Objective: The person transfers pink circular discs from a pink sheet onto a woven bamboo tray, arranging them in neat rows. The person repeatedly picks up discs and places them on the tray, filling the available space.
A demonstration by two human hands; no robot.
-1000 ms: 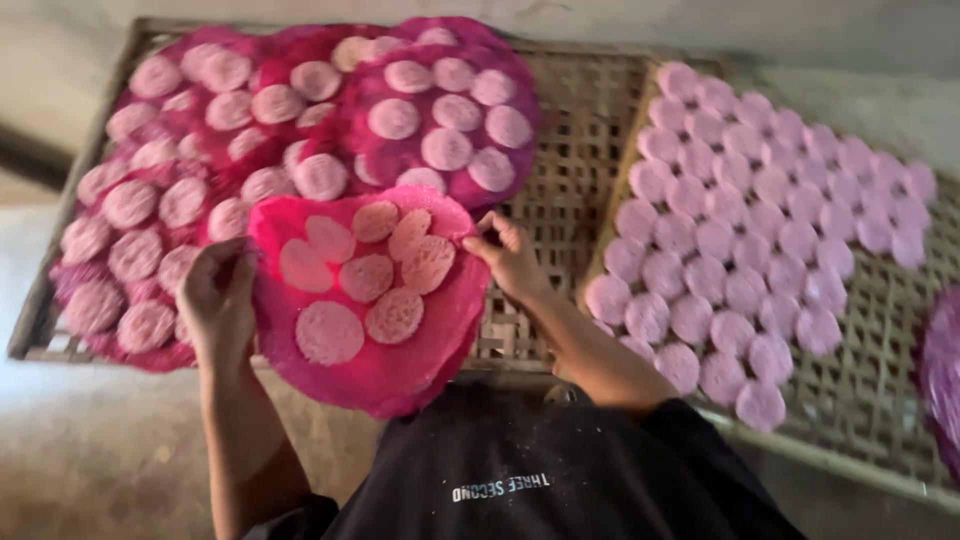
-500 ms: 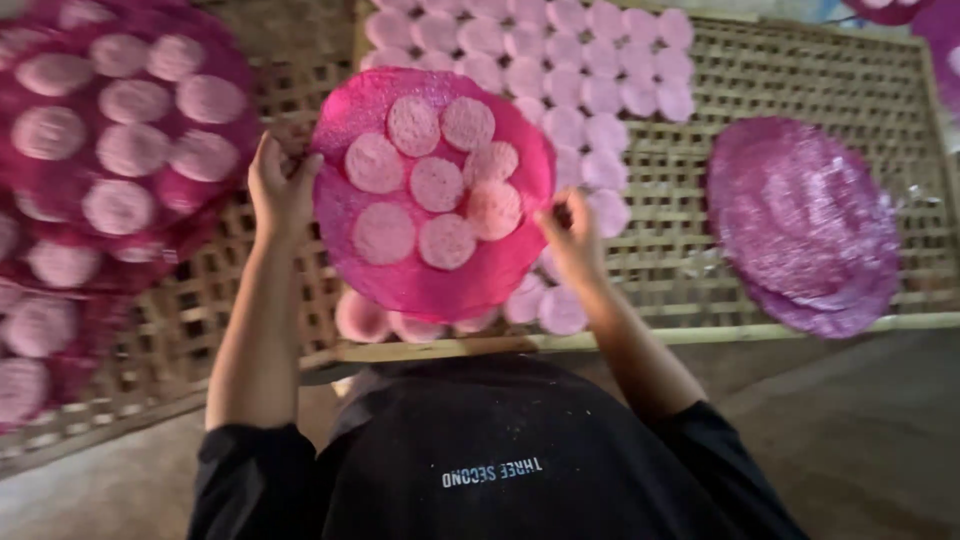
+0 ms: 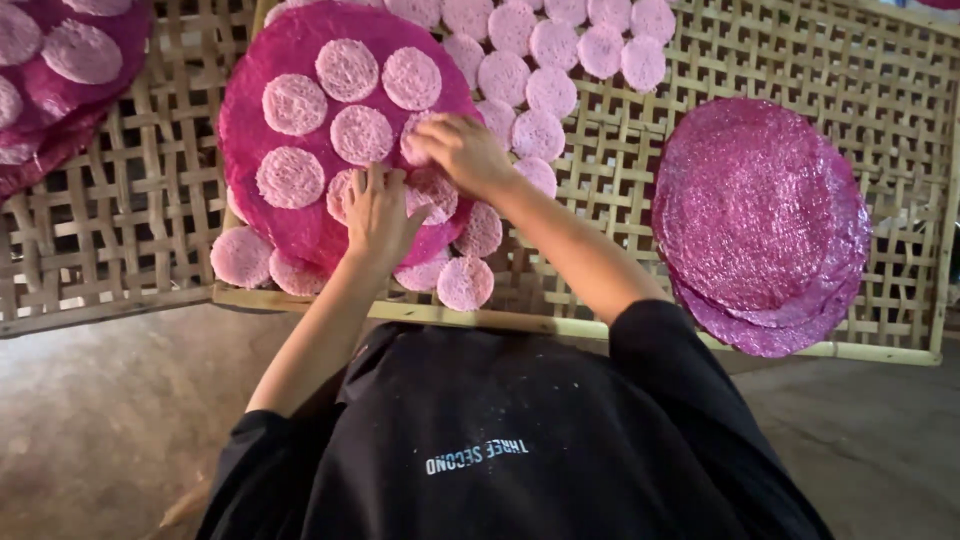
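A round magenta mesh mat (image 3: pixel 262 140) lies on a woven bamboo tray (image 3: pixel 620 150) and carries several pale pink discs (image 3: pixel 346 68). It covers part of the rows of loose pink discs (image 3: pixel 540 88) laid on the tray. My left hand (image 3: pixel 378 215) rests flat on the mat's near side, fingers spread over a disc. My right hand (image 3: pixel 460 150) is just beyond it, fingers bent down onto a disc (image 3: pixel 414 140) at the mat's right side.
A stack of bare magenta mats (image 3: pixel 760 220) lies on the same tray to the right. A second bamboo tray (image 3: pixel 120 230) at the left holds more mats with discs (image 3: pixel 60 60). A concrete floor (image 3: pixel 100 420) lies below the trays' near edges.
The mat was held up by its edges in both hands. Now it lies on the tray over the discs, and both hands have moved onto its surface.
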